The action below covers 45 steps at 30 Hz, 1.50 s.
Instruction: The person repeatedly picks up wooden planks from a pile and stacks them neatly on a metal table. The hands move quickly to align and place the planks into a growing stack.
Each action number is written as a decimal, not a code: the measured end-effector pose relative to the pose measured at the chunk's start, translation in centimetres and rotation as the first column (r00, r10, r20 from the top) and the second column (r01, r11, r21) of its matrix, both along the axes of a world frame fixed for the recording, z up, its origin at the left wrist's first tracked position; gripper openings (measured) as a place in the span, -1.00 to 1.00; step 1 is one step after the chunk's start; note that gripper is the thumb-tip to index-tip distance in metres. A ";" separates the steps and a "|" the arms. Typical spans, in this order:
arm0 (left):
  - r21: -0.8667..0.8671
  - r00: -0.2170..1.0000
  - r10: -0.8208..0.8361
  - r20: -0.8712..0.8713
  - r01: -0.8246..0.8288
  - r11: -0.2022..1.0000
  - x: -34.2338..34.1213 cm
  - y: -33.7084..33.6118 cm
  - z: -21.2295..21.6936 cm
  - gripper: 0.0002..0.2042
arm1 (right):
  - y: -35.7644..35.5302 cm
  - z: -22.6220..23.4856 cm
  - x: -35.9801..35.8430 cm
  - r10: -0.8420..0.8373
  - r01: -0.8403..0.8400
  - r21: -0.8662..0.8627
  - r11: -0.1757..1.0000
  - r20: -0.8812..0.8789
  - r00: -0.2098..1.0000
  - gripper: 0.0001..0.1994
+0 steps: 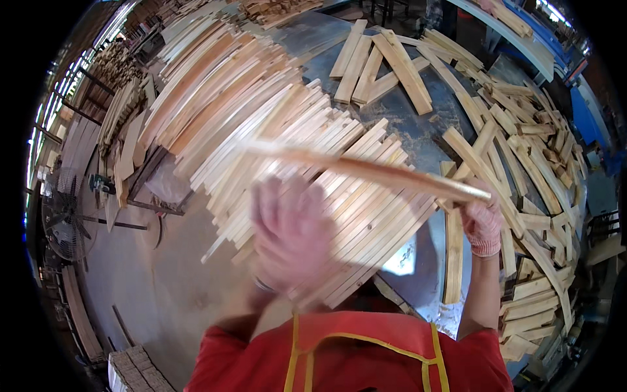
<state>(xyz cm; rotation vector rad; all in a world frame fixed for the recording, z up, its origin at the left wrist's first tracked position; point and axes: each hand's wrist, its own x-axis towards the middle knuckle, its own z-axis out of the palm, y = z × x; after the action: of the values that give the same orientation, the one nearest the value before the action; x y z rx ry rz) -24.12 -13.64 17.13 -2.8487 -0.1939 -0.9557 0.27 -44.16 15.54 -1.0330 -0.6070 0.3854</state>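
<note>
My right hand (482,222), in a pale knitted work glove, is closed round the near right end of a long wooden strip (385,172). The strip is held slanting up to the left above the stacked wood, its far end blurred. My left hand (290,232), gloved too, is smeared by motion below the strip's left part, apart from it as far as I can see; its fingers cannot be made out clearly. Under both lies a broad layer of light wooden strips (375,215) laid side by side.
Loose boards (401,72) lie on the dark metal tabletop (444,121) ahead. A jumbled heap of wood pieces (532,157) fills the right side. At left stand a floor fan (63,212) and stacked boards (127,147); a bundle of wood blocks (137,369) sits at lower left.
</note>
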 end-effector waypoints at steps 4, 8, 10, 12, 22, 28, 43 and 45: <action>-0.405 0.810 -0.014 -0.587 -0.278 0.871 -3.0 9.6 0.7 -0.32 | 4.4 -4.6 -5.2 -0.155 0.140 -0.072 0.987 -0.281 0.947 -0.49; -0.541 0.854 0.193 -0.484 -0.465 0.701 -4.3 15.5 -2.7 -0.32 | 11.0 -12.1 -7.8 -0.106 -0.089 -0.570 0.817 -0.301 0.948 -0.74; -0.534 0.849 0.258 -0.462 -0.498 0.683 -4.4 17.8 -4.0 -0.29 | 14.4 -14.7 -9.9 -0.045 -0.214 -0.466 0.858 -0.484 0.874 -0.75; -0.303 0.768 0.361 -0.529 -0.569 0.765 -4.4 19.7 -4.9 -0.28 | 15.6 -15.2 -10.7 -0.025 -0.194 -0.470 0.861 -0.420 0.907 -0.63; -0.289 0.880 -0.278 -0.386 0.171 0.942 -2.6 -8.1 -15.0 -0.15 | -5.2 -12.9 9.1 -0.012 0.716 -0.659 -0.229 0.738 0.675 -0.24; -0.306 0.850 -0.294 -0.437 0.166 0.937 2.7 -15.4 -17.9 -0.44 | -13.2 -14.4 16.0 -0.146 0.346 -0.938 0.026 0.339 0.929 -0.10; -0.293 0.875 -0.307 -0.375 0.203 0.934 3.1 -14.8 -18.1 -0.53 | -11.9 -16.8 11.1 -0.572 0.374 -0.760 0.531 0.003 0.820 0.00; -0.273 0.874 -0.285 -0.395 0.184 0.944 2.4 -14.7 -18.3 -0.49 | -12.9 -16.6 5.4 -0.519 0.321 -0.532 0.783 -0.275 0.810 0.08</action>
<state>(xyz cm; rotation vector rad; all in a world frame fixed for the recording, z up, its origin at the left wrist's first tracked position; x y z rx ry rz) -21.71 -28.32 -1.13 -3.2634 0.1041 -0.3207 5.65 -57.01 -1.01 -1.4622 0.1314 0.3296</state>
